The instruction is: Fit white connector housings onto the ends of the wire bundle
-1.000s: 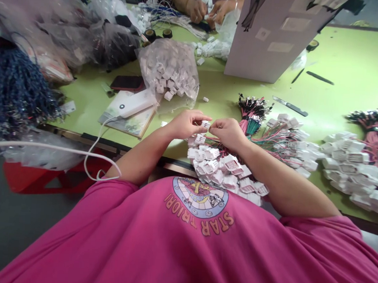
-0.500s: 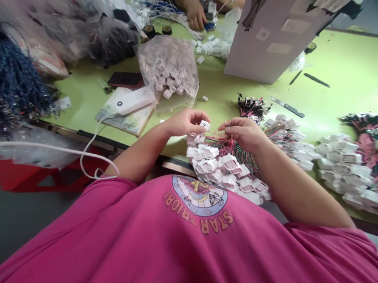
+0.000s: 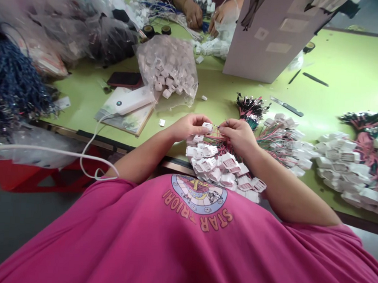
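The person's left hand point(image 3: 186, 127) pinches a small white plastic connector housing point(image 3: 207, 126) between thumb and fingertips, just above the near edge of the pale green table point(image 3: 340, 82). The right hand point(image 3: 239, 134) meets it from the other side, its fingers closed on the end of a thin wire point(image 3: 216, 126) that touches the housing's open face. Both hands hover over a heap of finished white connectors with pink and green leads point(image 3: 221, 165), which spills toward the person's pink T-shirt point(image 3: 182, 243).

Just beyond the right hand lies a bundle of dark loose wires with metal tips point(image 3: 251, 106), and to its right more white connectors with coloured leads point(image 3: 291, 139) fan out, with a further pile point(image 3: 350, 164) near the right edge. Beyond the left hand sits a clear plastic bag full of loose white housings point(image 3: 167, 69); one stray housing point(image 3: 161, 122) lies on the table near it. To the left are a white power bank point(image 3: 132, 101) resting on a booklet, with a white cable point(image 3: 92, 144) trailing off the table edge, and a dark phone point(image 3: 125, 79).

A grey cardboard box point(image 3: 268, 39) stands farther back. At the far end, another person's hands point(image 3: 203, 16) work among more white connectors.
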`<state>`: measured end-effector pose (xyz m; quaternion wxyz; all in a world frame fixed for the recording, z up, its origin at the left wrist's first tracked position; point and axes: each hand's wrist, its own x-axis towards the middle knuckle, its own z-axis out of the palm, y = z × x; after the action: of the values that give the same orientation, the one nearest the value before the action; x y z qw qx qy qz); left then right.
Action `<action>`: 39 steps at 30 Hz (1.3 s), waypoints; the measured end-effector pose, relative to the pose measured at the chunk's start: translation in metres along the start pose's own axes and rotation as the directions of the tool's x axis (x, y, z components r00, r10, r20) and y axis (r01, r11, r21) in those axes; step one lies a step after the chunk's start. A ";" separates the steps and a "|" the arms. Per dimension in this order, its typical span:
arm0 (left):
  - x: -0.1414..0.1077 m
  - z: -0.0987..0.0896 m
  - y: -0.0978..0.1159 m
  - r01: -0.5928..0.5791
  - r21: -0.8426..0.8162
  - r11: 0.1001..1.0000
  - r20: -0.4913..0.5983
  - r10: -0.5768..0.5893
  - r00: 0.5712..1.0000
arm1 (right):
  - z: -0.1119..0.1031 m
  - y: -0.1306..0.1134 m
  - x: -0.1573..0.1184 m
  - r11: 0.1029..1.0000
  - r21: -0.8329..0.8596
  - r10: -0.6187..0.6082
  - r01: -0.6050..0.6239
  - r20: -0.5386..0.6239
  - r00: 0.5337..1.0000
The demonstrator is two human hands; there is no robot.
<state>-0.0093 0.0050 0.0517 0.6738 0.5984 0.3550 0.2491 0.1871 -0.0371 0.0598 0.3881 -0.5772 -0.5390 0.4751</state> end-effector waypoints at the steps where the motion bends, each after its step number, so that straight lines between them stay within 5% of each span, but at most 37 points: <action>1: 0.000 0.000 -0.001 0.000 -0.018 1.000 -0.001 0.000 1.000 | 0.000 0.000 -0.001 0.999 -0.038 -0.030 0.030 0.007 1.000; 8: 0.000 0.002 -0.005 0.003 -0.132 0.991 -0.037 -0.008 0.999 | 0.000 0.003 -0.002 0.958 -0.250 -0.130 0.140 0.058 0.990; 15: 0.000 0.002 -0.006 -0.016 -0.082 0.996 -0.068 0.011 0.998 | 0.000 0.003 -0.001 0.964 -0.234 -0.102 0.126 0.111 0.989; 20: 0.001 -0.002 -0.007 -0.058 0.110 0.992 -0.084 0.067 0.994 | 0.003 0.000 0.000 0.952 -0.285 -0.075 0.109 0.128 0.989; 28: -0.001 -0.004 0.010 -0.076 0.501 0.862 -0.023 0.101 0.995 | 0.004 0.001 0.001 0.949 -0.293 -0.075 0.118 0.155 0.985; 39: 0.000 0.005 0.012 -0.018 0.459 0.888 -0.099 0.071 0.993 | -0.002 0.001 -0.002 0.970 -0.240 -0.020 0.043 0.098 0.995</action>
<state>-0.0037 0.0038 0.0637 0.4869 0.7330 0.4273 0.2074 0.1888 -0.0386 0.0597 0.2961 -0.5883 -0.6199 0.4266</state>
